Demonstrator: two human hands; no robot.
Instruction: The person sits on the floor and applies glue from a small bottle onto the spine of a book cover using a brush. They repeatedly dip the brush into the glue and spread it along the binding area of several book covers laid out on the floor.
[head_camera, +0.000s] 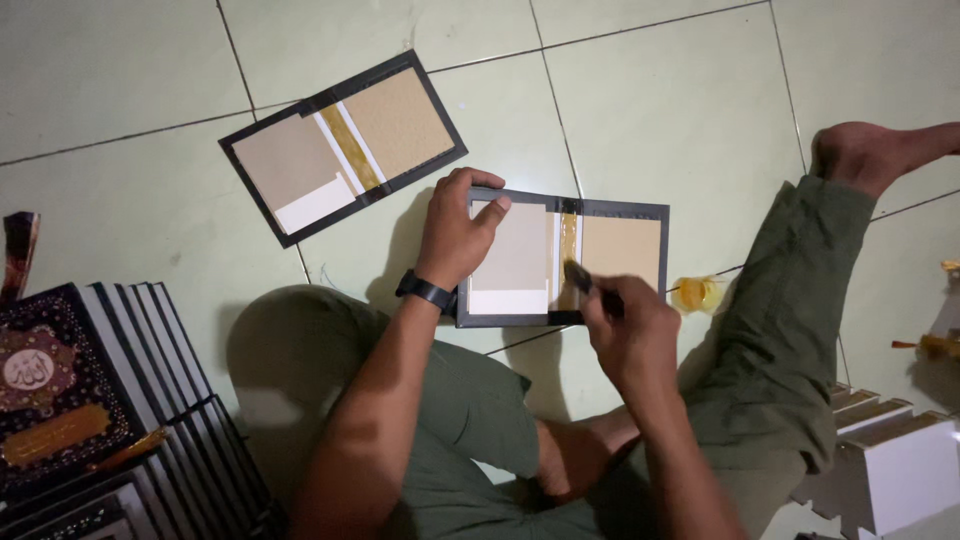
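Presently, item 1: open book cover (520, 262), dark-edged with tan board panels, lying flat on the tiled floor (650, 110) at centre, between the person's knees. Left hand (455, 235), with a black wristband, presses on the cover's 9 o'clock panel; its fingers (478, 190) curl over the top edge, thumb flat on the board, gripping the cover. Right hand (630, 330), at 5 o'clock of the cover, has its fingers closed around a small dark brush (582, 278), apparently, since blur hides its shape; the tip meets the yellowish spine strip (568, 240).

Item 2: second open cover (340, 145), same make, at 11 o'clock, well apart.

Item 3: small yellow pot (694, 294), just beside the first cover at 3 o'clock.

Item 4: stack of finished dark books (90, 400) with gold ornament, at 8 o'clock.

Item 5: white page blocks (890, 460), at 4 o'clock.
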